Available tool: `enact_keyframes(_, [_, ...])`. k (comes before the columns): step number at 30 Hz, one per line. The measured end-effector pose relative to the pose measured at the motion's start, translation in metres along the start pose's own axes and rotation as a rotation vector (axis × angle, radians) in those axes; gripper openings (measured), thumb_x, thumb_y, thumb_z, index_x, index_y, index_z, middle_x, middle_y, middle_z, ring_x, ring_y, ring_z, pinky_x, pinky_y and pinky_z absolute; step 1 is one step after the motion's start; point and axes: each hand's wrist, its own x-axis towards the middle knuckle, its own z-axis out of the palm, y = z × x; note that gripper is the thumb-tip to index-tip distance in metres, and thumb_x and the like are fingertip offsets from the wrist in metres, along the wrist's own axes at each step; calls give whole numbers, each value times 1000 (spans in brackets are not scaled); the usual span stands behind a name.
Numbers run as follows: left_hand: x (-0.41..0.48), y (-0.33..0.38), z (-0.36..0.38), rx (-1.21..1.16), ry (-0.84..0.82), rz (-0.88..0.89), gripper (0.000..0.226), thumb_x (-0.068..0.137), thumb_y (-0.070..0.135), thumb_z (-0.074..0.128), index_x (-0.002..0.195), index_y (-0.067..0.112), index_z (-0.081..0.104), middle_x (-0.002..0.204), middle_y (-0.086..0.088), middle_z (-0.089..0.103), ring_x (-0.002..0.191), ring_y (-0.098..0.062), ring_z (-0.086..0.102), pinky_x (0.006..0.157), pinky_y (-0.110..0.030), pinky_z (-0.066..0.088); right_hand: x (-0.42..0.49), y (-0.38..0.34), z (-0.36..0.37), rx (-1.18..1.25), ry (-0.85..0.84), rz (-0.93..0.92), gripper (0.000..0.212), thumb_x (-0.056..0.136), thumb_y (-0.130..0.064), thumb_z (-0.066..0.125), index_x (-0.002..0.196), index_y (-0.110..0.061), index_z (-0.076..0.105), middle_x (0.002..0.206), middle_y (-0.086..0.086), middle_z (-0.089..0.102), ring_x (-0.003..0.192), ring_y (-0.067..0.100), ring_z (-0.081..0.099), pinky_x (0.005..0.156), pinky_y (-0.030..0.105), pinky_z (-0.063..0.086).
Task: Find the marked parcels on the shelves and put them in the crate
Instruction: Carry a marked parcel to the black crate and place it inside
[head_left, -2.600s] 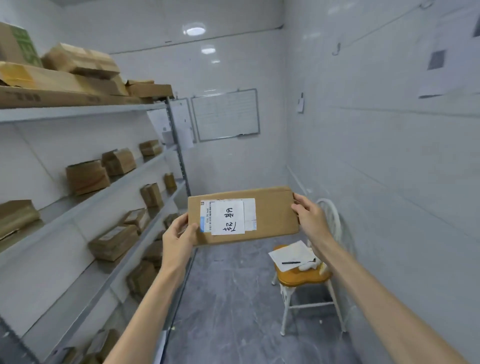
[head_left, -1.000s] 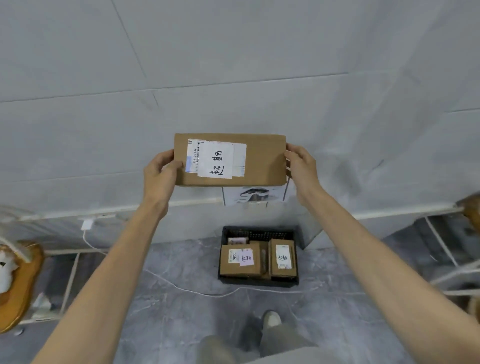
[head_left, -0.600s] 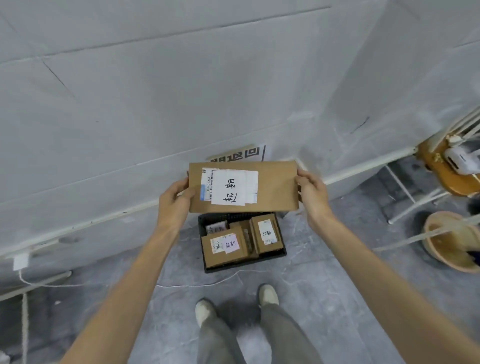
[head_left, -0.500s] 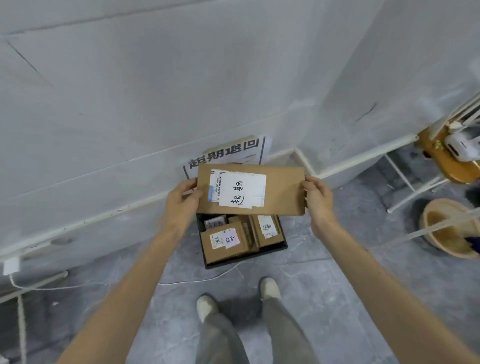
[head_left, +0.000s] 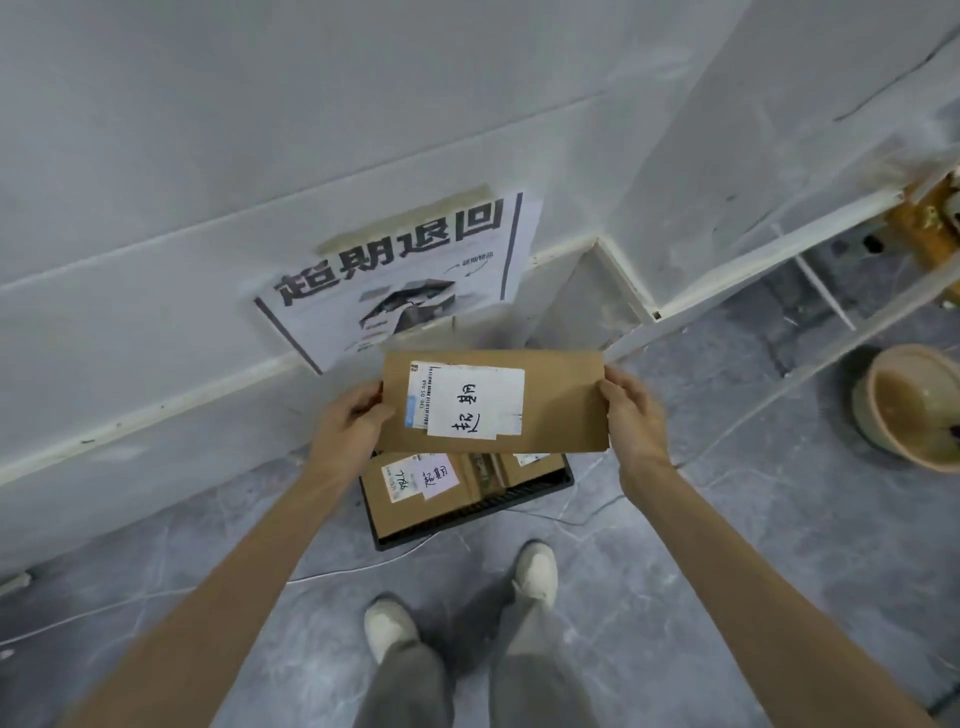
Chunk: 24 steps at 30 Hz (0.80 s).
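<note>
Left hand (head_left: 348, 431): my fingers gripped the left end of the flat brown cardboard parcel with a white handwritten label (head_left: 493, 402).
Right hand (head_left: 631, 415): my fingers gripped its right end.
Black plastic crate (head_left: 483, 512): below my fingers, holding a brown cardboard box with a pink note (head_left: 415, 493) and a second, half-hidden cardboard box (head_left: 535, 472).

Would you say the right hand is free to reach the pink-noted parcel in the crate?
Probably not: the right hand grips one end of the flat parcel, held over the crate where the pink-noted parcel lies.
</note>
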Motion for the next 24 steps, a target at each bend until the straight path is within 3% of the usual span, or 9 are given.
enact_keyframes(3, [23,-20,25,-45,-12,-17,29,96,2,52,98,25,70,95,8,70,87,-8,62,77,-24,49,32,23,6,11,42,24,25,99,-21,55,121,-22,68,116,-6,64,111,13,53,94,29,41])
enact_keyframes(7, [54,-36,56,-15,-29,-7,31,95,7,54,121,16,70,114,3,71,107,-14,62,93,-26,48,67,63,6,16,68,67,20,100,-21,53,115,-24,65,118,-4,62,116,18,55,100,37,46])
enact_keyframes(10, [77,-46,81,12,-40,27,29,97,6,54,119,15,69,110,3,68,94,-5,59,76,-8,43,87,102,4,46,109,154,15,100,-24,53,110,-29,63,125,1,62,121,23,56,106,45,48])
enact_keyframes(12, [89,-54,95,31,-43,41,26,97,11,57,120,17,69,110,3,68,91,-2,59,76,-11,44,95,126,2,75,123,199,13,101,-24,52,108,-30,62,126,4,62,121,24,57,105,47,48])
enact_keyframes(15, [112,-68,113,82,-81,49,19,95,22,63,113,26,70,108,8,71,98,-7,64,89,-25,51,101,158,3,117,115,259,17,101,-24,51,117,-26,58,120,2,62,116,23,58,103,44,49])
enact_keyframes(20, [141,-70,145,144,-164,62,14,97,25,61,90,35,65,88,19,66,81,4,61,69,-13,48,104,199,11,191,105,324,35,103,-27,51,137,-28,48,131,3,57,117,24,58,96,39,51])
enact_keyframes(24, [168,-74,165,216,-200,93,16,99,28,58,111,25,69,99,10,71,81,1,64,60,-7,47,112,224,23,277,86,393,42,104,-26,49,145,-30,42,139,6,53,120,29,58,99,43,51])
